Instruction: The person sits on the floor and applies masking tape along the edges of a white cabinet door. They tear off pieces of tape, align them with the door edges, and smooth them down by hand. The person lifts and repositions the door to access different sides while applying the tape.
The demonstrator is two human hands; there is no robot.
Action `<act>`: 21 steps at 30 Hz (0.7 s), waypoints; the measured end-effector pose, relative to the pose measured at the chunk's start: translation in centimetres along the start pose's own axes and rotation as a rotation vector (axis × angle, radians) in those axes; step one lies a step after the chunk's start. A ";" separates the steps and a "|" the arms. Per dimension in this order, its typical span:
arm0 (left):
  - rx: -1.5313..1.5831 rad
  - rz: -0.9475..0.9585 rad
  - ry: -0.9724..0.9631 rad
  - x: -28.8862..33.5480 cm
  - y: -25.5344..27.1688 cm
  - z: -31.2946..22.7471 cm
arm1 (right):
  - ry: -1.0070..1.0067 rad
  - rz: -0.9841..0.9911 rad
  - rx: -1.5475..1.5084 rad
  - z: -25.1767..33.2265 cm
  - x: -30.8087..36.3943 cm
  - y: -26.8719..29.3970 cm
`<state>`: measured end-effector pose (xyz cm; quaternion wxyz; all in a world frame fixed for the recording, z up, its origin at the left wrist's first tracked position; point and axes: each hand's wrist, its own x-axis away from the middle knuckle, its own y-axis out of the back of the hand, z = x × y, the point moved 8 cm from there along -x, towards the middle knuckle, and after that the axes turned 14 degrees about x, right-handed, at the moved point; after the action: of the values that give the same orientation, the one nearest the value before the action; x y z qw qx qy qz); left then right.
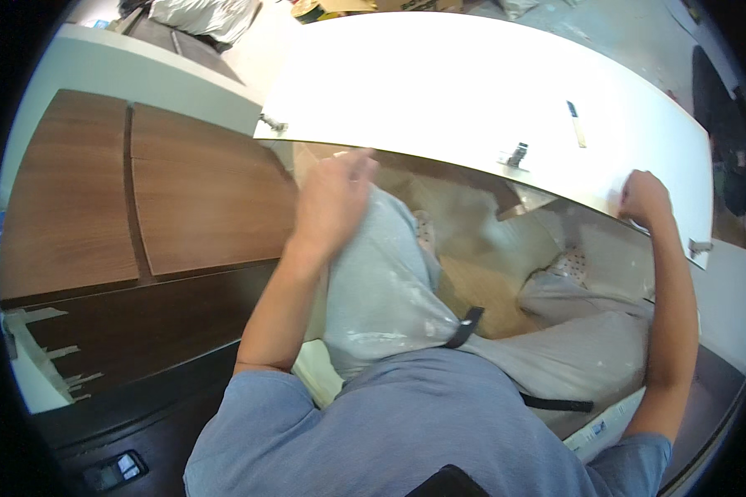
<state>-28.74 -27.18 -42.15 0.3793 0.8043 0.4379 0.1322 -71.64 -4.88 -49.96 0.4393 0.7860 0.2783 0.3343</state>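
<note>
A long white panel (472, 83), likely a cabinet door, lies across in front of me. Metal hinges sit along its near edge: one hinge (272, 124) at the left corner, another hinge (515, 156) near the middle, and a third hinge (700, 247) at the right corner. My left hand (336, 195) is by the near edge, over my left knee. Motion smears its fingers, and nothing shows in it. My right hand (645, 199) is closed at the near edge, between the middle and right hinges. Whatever its curled fingers hold is hidden.
A slim tool (576, 124) with a dark end lies on the panel. Brown wooden panels (211, 195) stand on my left, in a pale frame. Below the panel are my legs and a brown floor patch (485, 290). A silvery bag (207, 16) and cardboard (414, 5) lie beyond.
</note>
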 end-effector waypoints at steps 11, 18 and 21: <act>-0.069 0.388 -0.488 4.8 -29.6 -15.4 | 0.051 0.061 0.054 0.4 0.3 0.3; -0.242 0.295 -0.495 3.2 -34.8 -15.6 | 0.058 0.069 -0.011 0.1 0.6 -0.1; -0.178 0.289 -0.603 3.4 -35.9 -17.2 | 0.054 0.047 -0.008 0.0 0.4 -0.2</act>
<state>-57.81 -4.09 -56.99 0.5375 0.8247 0.1745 -0.0214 -71.48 -4.47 -50.05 0.4269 0.7813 0.2700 0.3667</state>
